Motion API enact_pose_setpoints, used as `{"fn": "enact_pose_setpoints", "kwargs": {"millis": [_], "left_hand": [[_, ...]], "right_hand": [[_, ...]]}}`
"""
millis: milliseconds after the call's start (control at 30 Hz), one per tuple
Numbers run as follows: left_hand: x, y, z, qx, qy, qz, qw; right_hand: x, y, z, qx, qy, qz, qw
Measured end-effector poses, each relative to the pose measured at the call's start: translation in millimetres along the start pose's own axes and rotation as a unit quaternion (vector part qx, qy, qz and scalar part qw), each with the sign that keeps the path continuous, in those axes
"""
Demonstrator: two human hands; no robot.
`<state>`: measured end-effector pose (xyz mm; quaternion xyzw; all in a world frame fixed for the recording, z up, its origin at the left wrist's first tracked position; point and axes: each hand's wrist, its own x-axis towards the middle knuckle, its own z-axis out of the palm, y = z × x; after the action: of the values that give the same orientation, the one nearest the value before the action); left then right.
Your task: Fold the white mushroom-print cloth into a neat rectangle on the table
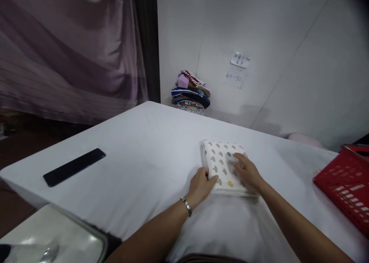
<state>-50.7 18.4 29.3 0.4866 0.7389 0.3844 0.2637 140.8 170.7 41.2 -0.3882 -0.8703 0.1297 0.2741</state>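
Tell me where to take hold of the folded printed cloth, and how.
Probably by its left edge, coming from the left. The folded cloth lies flat in layers, so pinching them together from above and below should keep the folds in place. The left hand is at that edge; the right hand is over the top face.

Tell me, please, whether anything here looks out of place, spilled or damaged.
Nothing looks spilled or damaged; the folded printed cloth lies flat on the white table. At most, the pile of folded textiles beyond the table's far edge looks slightly untidy, because its layers jut out unevenly.
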Motion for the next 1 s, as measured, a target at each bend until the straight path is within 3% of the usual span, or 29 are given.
{"fn": "enact_pose_setpoints", "kwargs": {"millis": [267, 467, 733, 1000], "left_hand": [[-1, -1, -2.3, 0.029, -0.044, 0.016, 0.998], [2, -3, -0.4, 0.073, -0.046, 0.019, 0.996], [3, -2, -2.3, 0.104, -0.053, 0.028, 0.993], [12, -2, -3.5, 0.142, -0.068, 0.027, 0.987]], "right_hand": [[64, -33, 51, -0.063, -0.092, -0.042, 0.993], [71, -36, 84, -0.175, -0.130, -0.010, 0.976], [72, -35, 84, -0.167, -0.143, -0.008, 0.976], [75, -45, 78, -0.085, -0.130, 0.002, 0.988]]}}
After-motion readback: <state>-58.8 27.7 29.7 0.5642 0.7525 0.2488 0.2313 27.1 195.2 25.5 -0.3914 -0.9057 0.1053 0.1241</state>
